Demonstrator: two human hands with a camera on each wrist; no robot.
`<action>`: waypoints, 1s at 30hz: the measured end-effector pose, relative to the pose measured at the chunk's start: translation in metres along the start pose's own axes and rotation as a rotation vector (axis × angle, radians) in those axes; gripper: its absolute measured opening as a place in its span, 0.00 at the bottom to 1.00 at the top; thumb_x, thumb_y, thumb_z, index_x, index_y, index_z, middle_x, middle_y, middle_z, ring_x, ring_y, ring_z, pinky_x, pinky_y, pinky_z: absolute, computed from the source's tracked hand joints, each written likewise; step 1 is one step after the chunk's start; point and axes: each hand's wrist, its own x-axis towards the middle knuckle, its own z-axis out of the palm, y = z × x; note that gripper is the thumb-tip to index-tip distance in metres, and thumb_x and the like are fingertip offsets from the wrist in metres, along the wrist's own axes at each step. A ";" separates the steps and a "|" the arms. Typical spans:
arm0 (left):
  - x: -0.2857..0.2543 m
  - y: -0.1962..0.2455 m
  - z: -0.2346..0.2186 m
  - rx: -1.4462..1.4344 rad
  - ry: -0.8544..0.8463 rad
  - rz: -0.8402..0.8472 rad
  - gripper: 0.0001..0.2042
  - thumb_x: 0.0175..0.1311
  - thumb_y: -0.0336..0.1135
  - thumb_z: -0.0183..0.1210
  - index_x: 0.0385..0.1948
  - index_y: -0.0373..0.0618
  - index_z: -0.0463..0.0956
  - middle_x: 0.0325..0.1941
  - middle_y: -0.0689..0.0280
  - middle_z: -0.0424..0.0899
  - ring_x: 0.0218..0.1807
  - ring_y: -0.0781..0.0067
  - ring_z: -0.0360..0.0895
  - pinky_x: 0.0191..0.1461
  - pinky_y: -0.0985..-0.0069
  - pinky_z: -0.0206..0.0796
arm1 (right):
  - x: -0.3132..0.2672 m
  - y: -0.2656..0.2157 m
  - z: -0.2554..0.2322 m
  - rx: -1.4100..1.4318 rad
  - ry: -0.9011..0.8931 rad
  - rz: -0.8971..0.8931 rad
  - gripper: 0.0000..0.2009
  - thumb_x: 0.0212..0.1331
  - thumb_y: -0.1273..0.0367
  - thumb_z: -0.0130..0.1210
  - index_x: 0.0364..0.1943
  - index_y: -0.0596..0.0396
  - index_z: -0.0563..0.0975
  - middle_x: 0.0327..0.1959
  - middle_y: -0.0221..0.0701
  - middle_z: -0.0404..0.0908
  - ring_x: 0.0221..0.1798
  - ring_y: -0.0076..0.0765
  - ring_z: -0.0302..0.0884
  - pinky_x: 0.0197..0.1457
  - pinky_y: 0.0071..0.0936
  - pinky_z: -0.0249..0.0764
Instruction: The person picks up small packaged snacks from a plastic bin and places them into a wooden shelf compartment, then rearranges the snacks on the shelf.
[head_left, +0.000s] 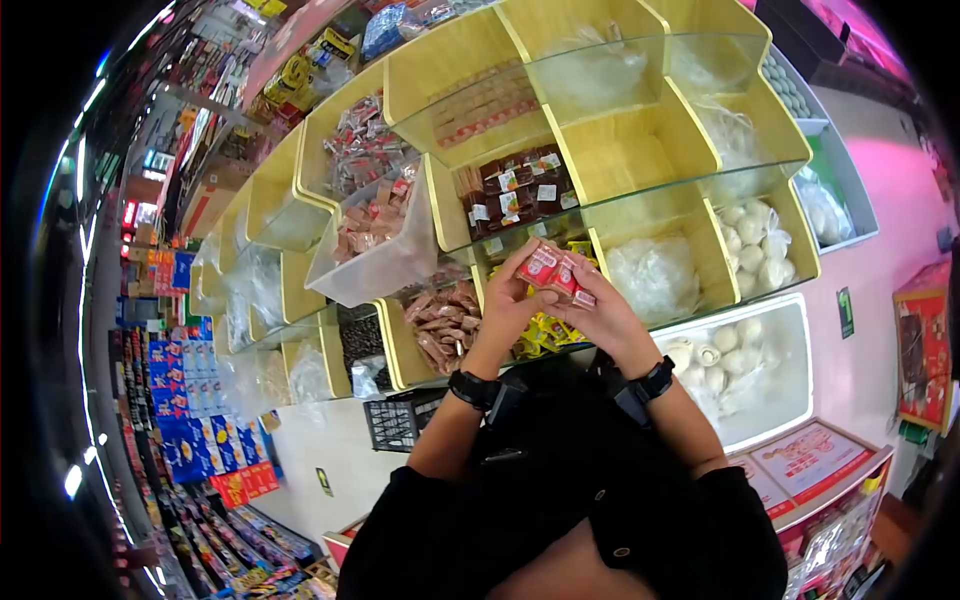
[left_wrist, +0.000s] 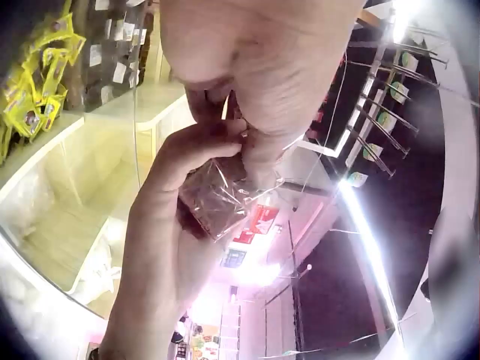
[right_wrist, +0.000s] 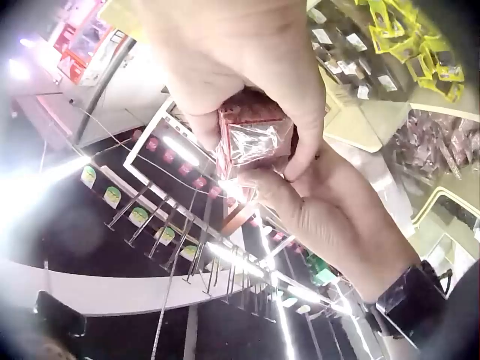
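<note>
Two or so small red-labelled packets (head_left: pixel 540 266) in clear plastic sit between both hands, over the front bins. My left hand (head_left: pixel 512 305) grips them from one side, its thumb across the near face. From the other side my right hand (head_left: pixel 612 318) holds them, fingers curled over the edge. Up close in the left wrist view, the shiny wrapper of a brownish packet (left_wrist: pixel 214 196) shows beneath the fingers. A block-shaped packet (right_wrist: pixel 259 142) with reddish edges is pinched between fingers and thumbs in the right wrist view. Below the hands lie yellow packets (head_left: pixel 545 335).
Tiered yellow bins (head_left: pixel 640 135) with glass dividers curve around the front. A translucent tub (head_left: pixel 370 275) of wrapped snacks juts out at left. Brown packs (head_left: pixel 515 190) lie behind the hands. A white foam box (head_left: pixel 790 400) of round pale items stands right, beside a red-edged counter (head_left: pixel 810 470).
</note>
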 end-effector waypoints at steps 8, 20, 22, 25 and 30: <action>0.013 0.005 0.020 0.223 -0.041 -0.014 0.38 0.61 0.29 0.67 0.72 0.47 0.55 0.60 0.61 0.75 0.59 0.70 0.74 0.65 0.69 0.66 | -0.002 0.002 -0.013 -0.085 0.074 -0.035 0.21 0.75 0.56 0.47 0.65 0.47 0.65 0.60 0.30 0.75 0.58 0.27 0.76 0.61 0.35 0.73; 0.024 0.018 0.045 0.248 0.071 -0.083 0.32 0.56 0.25 0.64 0.66 0.44 0.66 0.51 0.64 0.82 0.50 0.74 0.79 0.56 0.73 0.71 | -0.005 0.004 -0.022 -0.337 0.194 -0.256 0.17 0.76 0.61 0.46 0.63 0.51 0.66 0.53 0.30 0.77 0.52 0.25 0.74 0.55 0.25 0.72; 0.034 -0.004 0.026 0.077 0.060 -0.064 0.29 0.55 0.24 0.64 0.63 0.42 0.70 0.50 0.65 0.84 0.48 0.75 0.81 0.53 0.74 0.74 | -0.003 0.000 -0.046 -0.414 0.153 -0.237 0.19 0.76 0.59 0.45 0.63 0.54 0.66 0.50 0.32 0.77 0.48 0.29 0.76 0.55 0.29 0.73; 0.031 0.028 0.015 0.043 -0.015 -0.286 0.27 0.59 0.23 0.63 0.63 0.41 0.68 0.53 0.65 0.81 0.55 0.73 0.78 0.61 0.71 0.71 | -0.007 -0.012 -0.043 -0.418 0.201 -0.224 0.20 0.77 0.56 0.41 0.63 0.54 0.66 0.45 0.35 0.79 0.44 0.33 0.77 0.53 0.34 0.73; 0.021 0.021 -0.015 -0.084 -0.249 -0.548 0.22 0.71 0.33 0.57 0.65 0.46 0.64 0.54 0.68 0.77 0.54 0.76 0.77 0.57 0.74 0.72 | -0.004 -0.030 -0.033 -0.281 0.256 -0.183 0.23 0.78 0.51 0.36 0.63 0.52 0.66 0.46 0.35 0.80 0.45 0.35 0.78 0.51 0.37 0.73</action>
